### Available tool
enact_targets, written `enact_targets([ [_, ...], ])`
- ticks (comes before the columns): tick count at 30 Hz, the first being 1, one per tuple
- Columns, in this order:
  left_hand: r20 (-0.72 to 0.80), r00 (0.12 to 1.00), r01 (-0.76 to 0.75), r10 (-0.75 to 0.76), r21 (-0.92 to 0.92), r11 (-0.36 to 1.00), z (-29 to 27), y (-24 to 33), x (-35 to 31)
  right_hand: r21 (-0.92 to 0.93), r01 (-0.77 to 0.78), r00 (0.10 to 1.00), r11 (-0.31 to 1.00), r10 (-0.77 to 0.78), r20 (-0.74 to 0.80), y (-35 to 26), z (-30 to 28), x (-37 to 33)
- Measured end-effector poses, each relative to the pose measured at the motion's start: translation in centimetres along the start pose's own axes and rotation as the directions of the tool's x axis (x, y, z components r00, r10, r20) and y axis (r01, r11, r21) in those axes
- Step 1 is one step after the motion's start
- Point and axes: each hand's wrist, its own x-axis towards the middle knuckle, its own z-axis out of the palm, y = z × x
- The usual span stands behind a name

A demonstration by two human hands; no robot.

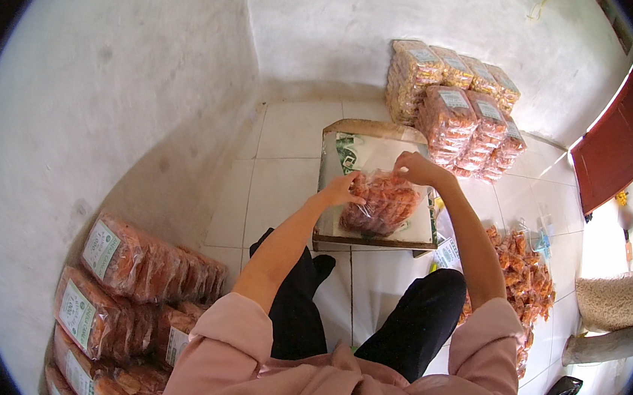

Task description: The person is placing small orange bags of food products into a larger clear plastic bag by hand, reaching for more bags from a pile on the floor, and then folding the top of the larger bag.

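Observation:
A clear plastic bag of reddish-orange snacks (382, 205) lies on a low, wooden-edged table (378, 150) between my knees. My left hand (341, 190) grips the bag's upper left side, thumb on the front of the plastic. At its upper right corner, my right hand (417, 169) has its fingers pinched together on the plastic film. I cannot make out whether the bag's mouth is sealed.
Labelled packs of orange snacks (112, 255) are stacked at the lower left by the wall. More pink packs (454, 127) and yellowish packs (416, 71) stand at the back. Several small snack bags (521, 268) lie on the right floor, near a doormat (612, 298) and a red door (618, 145).

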Motion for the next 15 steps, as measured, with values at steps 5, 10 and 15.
enact_targets([
  [5,-0.065,0.998,0.003,-0.010,-0.100,0.995,-0.5,-1.9,-0.7,0.339,-0.220,0.975,0.915,0.205,0.080,-6.4,-4.4,-2.6],
  [10,-0.004,1.000,-0.014,0.014,-0.109,0.994,-0.8,-0.9,0.3,-0.055,-0.167,0.981,0.984,0.161,-0.104,-6.9,-5.2,-4.8],
  [15,-0.047,0.999,-0.004,-0.006,-0.218,0.976,-1.1,-1.5,0.2,0.676,-0.132,0.964,0.725,0.252,-0.082,-6.8,-6.7,-3.8],
])
